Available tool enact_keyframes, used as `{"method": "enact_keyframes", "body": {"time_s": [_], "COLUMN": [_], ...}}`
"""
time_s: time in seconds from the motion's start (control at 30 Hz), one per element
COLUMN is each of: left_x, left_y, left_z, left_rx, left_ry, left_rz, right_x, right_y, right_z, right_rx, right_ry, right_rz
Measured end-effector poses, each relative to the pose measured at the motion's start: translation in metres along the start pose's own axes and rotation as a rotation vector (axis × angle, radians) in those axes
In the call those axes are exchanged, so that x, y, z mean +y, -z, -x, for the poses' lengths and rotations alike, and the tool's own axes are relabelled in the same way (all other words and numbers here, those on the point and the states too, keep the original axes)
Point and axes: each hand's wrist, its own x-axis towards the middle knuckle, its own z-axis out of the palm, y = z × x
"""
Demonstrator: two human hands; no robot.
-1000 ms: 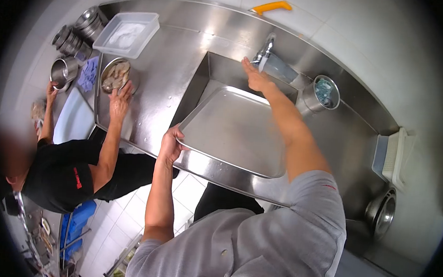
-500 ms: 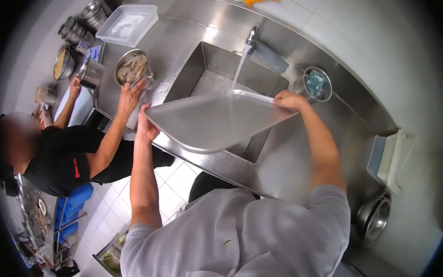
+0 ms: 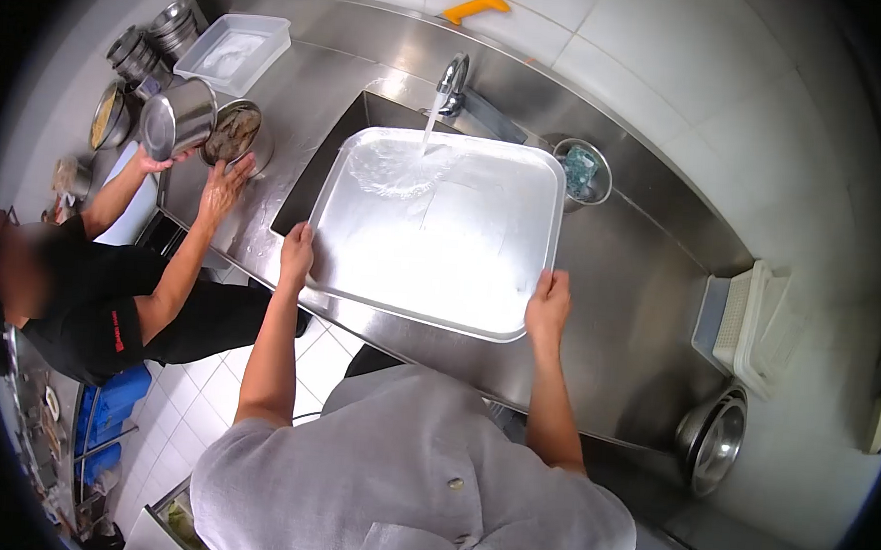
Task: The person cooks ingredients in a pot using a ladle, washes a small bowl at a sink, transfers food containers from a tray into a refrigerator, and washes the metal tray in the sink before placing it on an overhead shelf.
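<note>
A large metal tray (image 3: 432,245) lies broadly face up over the sink (image 3: 343,135), hiding most of its basin. My left hand (image 3: 297,256) is closed around the tray's left edge. On the right edge, near the front corner, my right hand (image 3: 550,303) grips it too. Water runs from the faucet (image 3: 452,81) onto the tray's far left part and spreads over its surface.
To the left, a co-worker (image 3: 111,298) holds a metal pot (image 3: 178,118) beside a bowl of grayish-brown food (image 3: 233,131). A white plastic bin (image 3: 235,53) stands behind. A metal bowl (image 3: 597,184) holds something teal. Baskets (image 3: 747,326) and bowls (image 3: 713,444) are at right.
The tray has turned from tilted and edge-on to face up, and water now lands on its surface. My right hand has come down and nearer. The co-worker's pot has moved toward the food bowl.
</note>
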Motion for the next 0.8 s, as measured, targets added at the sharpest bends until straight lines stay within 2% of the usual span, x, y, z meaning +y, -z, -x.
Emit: {"method": "enact_keyframes", "body": {"time_s": [0.03, 0.07, 0.13, 0.17, 0.27, 0.3, 0.33, 0.4, 0.43, 0.47, 0.53, 0.6, 0.63, 0.7, 0.8], "left_x": [-0.013, -0.019, -0.005, -0.003, 0.008, 0.018, 0.019, 0.002, -0.013, -0.041, -0.057, -0.066, -0.068, -0.067, -0.04], "left_y": [-0.01, -0.014, -0.027, -0.033, -0.057, -0.065, -0.072, -0.09, -0.102, -0.119, -0.136, -0.137, -0.141, -0.137, -0.113], "left_z": [-0.023, -0.04, -0.058, -0.071, -0.091, -0.1, -0.111, -0.131, -0.137, -0.15, -0.138, -0.134, -0.138, -0.158, -0.166], "left_rx": [0.069, 0.137, 0.082, 0.039, 0.011, 0.046, 0.05, 0.106, 0.095, 0.123, 0.046, -0.006, -0.049, -0.026, 0.009], "left_ry": [-0.147, -0.289, -0.334, -0.361, -0.392, -0.414, -0.407, -0.422, -0.358, -0.312, -0.069, -0.028, 0.0, -0.057, -0.156], "left_rz": [-0.076, -0.155, -0.125, -0.108, -0.146, -0.21, -0.199, -0.486, -0.487, -0.495, -0.543, -0.478, -0.398, -0.414, -0.437], "right_x": [-0.005, 0.009, 0.053, 0.028, 0.023, 0.059, 0.053, 0.025, 0.003, 0.003, 0.005, 0.007, 0.011, 0.021, 0.041], "right_y": [0.0, -0.005, -0.013, 0.0, -0.015, -0.04, -0.044, -0.056, -0.058, -0.063, -0.073, -0.084, -0.09, -0.095, -0.105], "right_z": [0.008, 0.003, -0.012, -0.019, -0.047, -0.06, -0.058, -0.028, -0.013, -0.005, 0.011, 0.014, 0.009, -0.003, -0.027], "right_rx": [-0.026, -0.031, -0.218, -0.305, -0.242, -0.16, -0.164, 0.066, 0.162, 0.145, 0.184, 0.195, 0.231, 0.294, 0.298], "right_ry": [-0.117, -0.112, -0.284, -0.448, -0.428, -0.306, -0.299, 0.011, 0.067, 0.065, 0.047, 0.039, 0.102, 0.199, 0.169], "right_rz": [-0.032, -0.026, -0.539, -0.896, -0.92, -0.651, -0.64, -0.311, -0.327, -0.315, -0.298, -0.32, -0.347, -0.382, -0.417]}}
